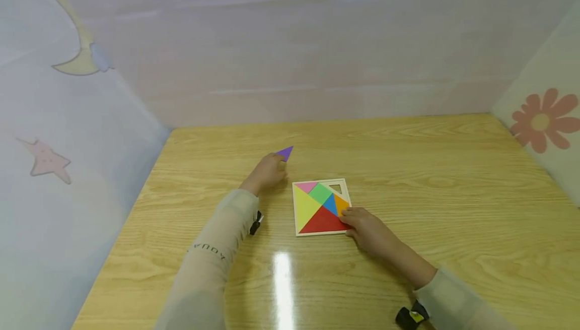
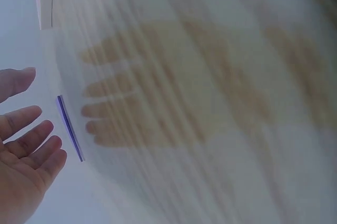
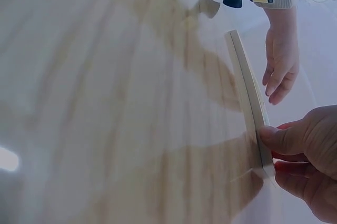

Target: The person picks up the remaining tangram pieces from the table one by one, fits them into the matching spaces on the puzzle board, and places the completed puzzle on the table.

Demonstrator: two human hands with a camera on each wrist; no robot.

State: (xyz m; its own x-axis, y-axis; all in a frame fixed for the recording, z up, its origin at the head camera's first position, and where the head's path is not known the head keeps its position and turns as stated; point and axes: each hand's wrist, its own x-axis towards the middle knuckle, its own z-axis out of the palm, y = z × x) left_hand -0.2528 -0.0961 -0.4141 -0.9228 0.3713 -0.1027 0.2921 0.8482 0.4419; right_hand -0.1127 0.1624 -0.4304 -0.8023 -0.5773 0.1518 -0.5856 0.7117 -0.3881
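Observation:
A purple triangular tangram piece (image 1: 286, 153) lies flat on the table beyond the board. My left hand (image 1: 268, 171) hovers just over its near side and covers part of it in the head view. In the left wrist view the fingers of the left hand (image 2: 29, 153) are spread and loosely bent, apart from the purple piece (image 2: 70, 129). My right hand (image 1: 368, 229) pinches the near right edge of the square wooden tangram board (image 1: 295, 214), the thumb (image 3: 279, 138) against its side. Yellow, red, green, blue, pink and orange pieces fill most of the board; its far right corner shows a triangular opening.
The wood-grain table (image 1: 435, 179) extends around the board. Behind it stands a pale wall covering (image 1: 317, 58), with printed side panels left and right. A black strap device sits at each wrist. Light glares off the table near its front.

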